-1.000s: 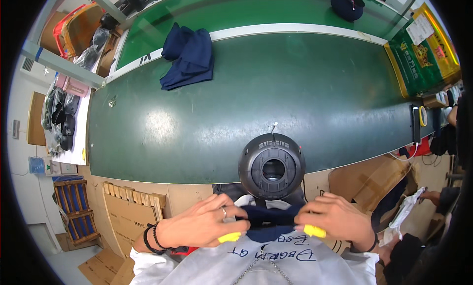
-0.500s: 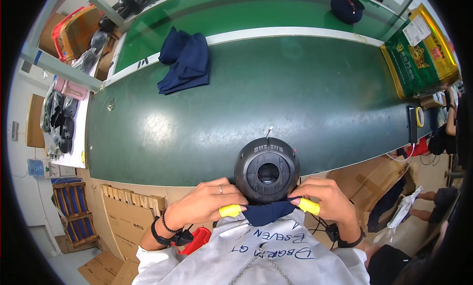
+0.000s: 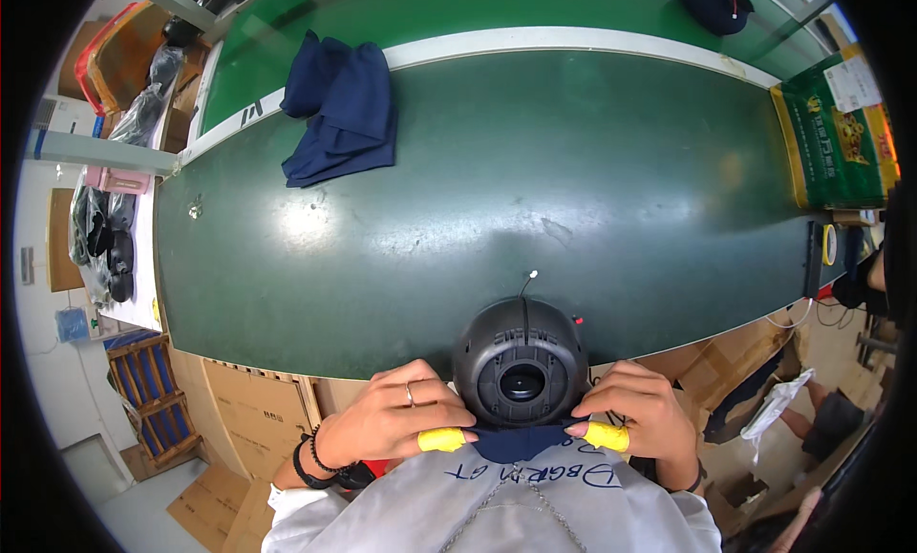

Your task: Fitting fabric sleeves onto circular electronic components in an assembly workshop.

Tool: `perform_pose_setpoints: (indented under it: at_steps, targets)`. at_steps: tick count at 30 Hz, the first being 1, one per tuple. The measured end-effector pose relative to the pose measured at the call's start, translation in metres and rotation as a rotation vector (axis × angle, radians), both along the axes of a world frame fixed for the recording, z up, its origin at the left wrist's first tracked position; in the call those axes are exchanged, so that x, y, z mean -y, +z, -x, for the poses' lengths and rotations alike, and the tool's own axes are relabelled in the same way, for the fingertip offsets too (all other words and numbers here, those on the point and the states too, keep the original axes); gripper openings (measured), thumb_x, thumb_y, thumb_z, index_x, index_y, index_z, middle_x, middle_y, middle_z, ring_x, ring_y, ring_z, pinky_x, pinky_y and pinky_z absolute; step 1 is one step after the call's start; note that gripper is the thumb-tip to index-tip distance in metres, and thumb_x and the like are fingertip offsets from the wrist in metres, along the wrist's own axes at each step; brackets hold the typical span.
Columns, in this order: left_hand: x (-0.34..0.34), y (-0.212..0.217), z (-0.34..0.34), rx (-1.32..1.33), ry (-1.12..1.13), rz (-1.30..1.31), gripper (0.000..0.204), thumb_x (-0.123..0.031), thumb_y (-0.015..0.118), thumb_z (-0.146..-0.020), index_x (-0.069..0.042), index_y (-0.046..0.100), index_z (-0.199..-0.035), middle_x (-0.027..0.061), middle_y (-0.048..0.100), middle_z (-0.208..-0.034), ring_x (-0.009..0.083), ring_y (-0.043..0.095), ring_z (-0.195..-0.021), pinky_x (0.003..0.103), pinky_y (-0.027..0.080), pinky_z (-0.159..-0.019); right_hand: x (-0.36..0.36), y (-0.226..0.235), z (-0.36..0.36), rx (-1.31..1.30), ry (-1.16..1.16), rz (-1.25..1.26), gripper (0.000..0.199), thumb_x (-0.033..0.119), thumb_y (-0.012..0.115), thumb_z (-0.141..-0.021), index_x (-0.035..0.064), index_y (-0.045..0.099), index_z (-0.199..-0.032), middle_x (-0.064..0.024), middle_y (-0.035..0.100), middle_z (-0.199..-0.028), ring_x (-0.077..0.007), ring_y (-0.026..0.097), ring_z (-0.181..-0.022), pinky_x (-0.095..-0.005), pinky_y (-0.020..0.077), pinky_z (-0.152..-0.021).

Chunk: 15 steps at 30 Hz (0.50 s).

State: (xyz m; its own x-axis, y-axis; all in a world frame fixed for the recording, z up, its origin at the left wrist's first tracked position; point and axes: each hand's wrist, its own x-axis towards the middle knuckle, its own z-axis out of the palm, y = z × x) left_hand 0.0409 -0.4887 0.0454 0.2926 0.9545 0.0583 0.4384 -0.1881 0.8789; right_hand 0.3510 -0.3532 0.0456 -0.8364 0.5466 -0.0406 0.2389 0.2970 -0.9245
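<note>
A rounded black plastic housing (image 3: 523, 348) with a round opening faces me at the table's near edge. A thin cable tipped with a small white connector (image 3: 533, 274) rises from its far side. Along its near side stretches a piece of navy cloth (image 3: 521, 444), against the front of my light shirt. My left hand (image 3: 406, 410) is closed on the cloth's left end, and my right hand (image 3: 632, 410) pinches its right end. Both thumbs are wrapped in yellow tape. My fingers rest beside the housing; whether they also press on it I cannot tell.
Folded navy fabric (image 3: 344, 118) lies at the far left of the green table (image 3: 439, 257). Beyond the white ledge sits a navy cap-like piece (image 3: 716, 6). A green and yellow package (image 3: 836, 138) stands at the right. Cardboard (image 3: 253, 414) leans below the table's left side.
The view has shifted, so the table's things sit farther outward. The housing and both hands appear slightly lower in the picture. The cloth remains held by both hands.
</note>
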Motion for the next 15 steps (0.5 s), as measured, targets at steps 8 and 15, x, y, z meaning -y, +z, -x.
perform_pose_setpoints:
  at_steps: [8,15]
  targets:
    - [-0.008,-0.018,0.0,0.075,0.248,-0.055,0.024,-0.021,0.092,-0.076,-0.012,0.082,-0.096,0.0126,0.061,-0.139,0.0318,0.058,-0.129,0.045,0.047,-0.109,-0.009,-0.007,0.012,-0.064,-0.145,-0.096,0.025,0.019,0.094,-0.07,0.0061,0.079,-0.085,-0.0169,0.066,-0.135,-0.0343,0.066,-0.115,-0.0421,0.0582,-0.088]
    - [-0.009,-0.058,0.0,0.363,0.295,-0.068,0.022,-0.018,0.091,-0.076,-0.005,0.078,-0.089,0.021,0.069,-0.132,0.0386,0.067,-0.124,0.044,0.055,-0.101,-0.013,-0.037,0.018,-0.186,-0.162,0.064,0.03,0.017,0.095,-0.069,0.002,0.072,-0.082,-0.0278,0.065,-0.136,-0.0457,0.062,-0.129,-0.0524,0.0524,-0.106]
